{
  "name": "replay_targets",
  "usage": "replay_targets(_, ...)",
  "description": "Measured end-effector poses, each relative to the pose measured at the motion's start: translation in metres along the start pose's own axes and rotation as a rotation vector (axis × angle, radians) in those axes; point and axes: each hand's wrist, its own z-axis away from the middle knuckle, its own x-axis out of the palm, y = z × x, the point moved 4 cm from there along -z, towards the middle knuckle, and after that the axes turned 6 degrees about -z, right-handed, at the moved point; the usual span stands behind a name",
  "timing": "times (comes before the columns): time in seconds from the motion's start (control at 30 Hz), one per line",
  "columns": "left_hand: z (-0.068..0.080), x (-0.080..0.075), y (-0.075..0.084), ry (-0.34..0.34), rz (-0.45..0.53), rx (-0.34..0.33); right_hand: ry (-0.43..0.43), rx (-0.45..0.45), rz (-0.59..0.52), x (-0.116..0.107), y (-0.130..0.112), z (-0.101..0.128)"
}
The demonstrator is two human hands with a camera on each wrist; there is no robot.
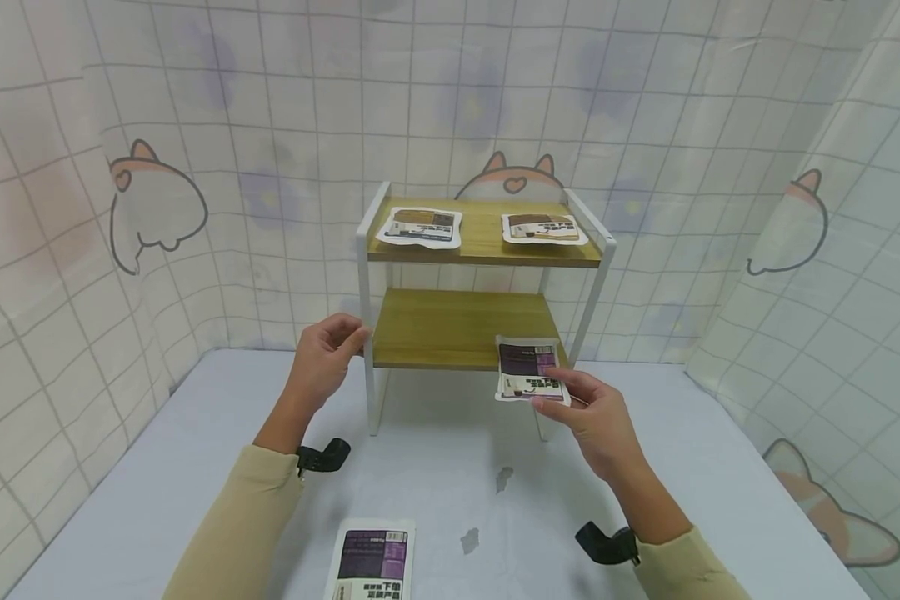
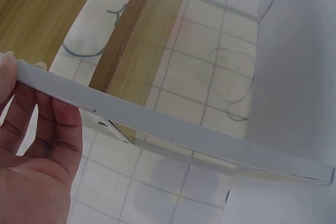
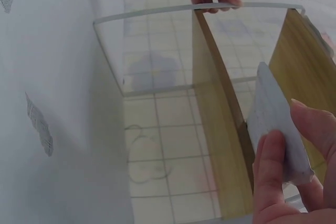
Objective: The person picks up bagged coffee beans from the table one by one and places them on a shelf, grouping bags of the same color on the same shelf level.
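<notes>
Tiled curtain with cat prints (image 1: 157, 200) wraps three sides of the pale surface (image 1: 435, 450) where we work. Largest item on it: a two-tier rack (image 1: 480, 292), white frame, wooden boards.

Top board carries two flat packets, one at left (image 1: 420, 227), one at right (image 1: 543, 228), lying well apart. Lower board (image 1: 457, 327) is bare except at its front right edge.

Our left hand (image 1: 328, 354) is clenched round the rack's front left post at the height of the lower board; the left wrist view shows fingers (image 2: 31, 114) curled behind the white bar (image 2: 173, 129). We judge it is steadying the rack.

Our right hand (image 1: 596, 417) pinches a purple-labelled packet (image 1: 528, 369) between thumb and fingers, grip on its near edge. The packet hangs tilted at the front right of the lower board, its far edge over the wood; whether it touches the board we cannot tell. The right wrist view confirms the pinch: the packet (image 3: 275, 124) stands edge-on beside the board.

Step in hand, by our judgement: shelving this packet on the lower tier, about mid-way. The next move calls for sliding it flat and deeper onto the board, then releasing the pinch.

One more purple packet (image 1: 371, 560) lies on the surface near us, untouched.
</notes>
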Motion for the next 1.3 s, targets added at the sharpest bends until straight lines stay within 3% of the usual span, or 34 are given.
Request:
replay_targets(0.37, -0.001, -0.002, 0.001, -0.002, 0.010, 0.006, 0.034, -0.036, 0.055, 0.001, -0.001, 0.000)
replay_targets(0.77, 0.000, -0.002, 0.001, -0.001, 0.008, 0.004, 0.078, -0.050, -0.002, 0.005, -0.001, -0.004)
replay_targets(1.3, -0.001, 0.000, -0.001, -0.006, 0.022, -0.010, 0.154, -0.064, 0.042, 0.005, 0.000, -0.014)
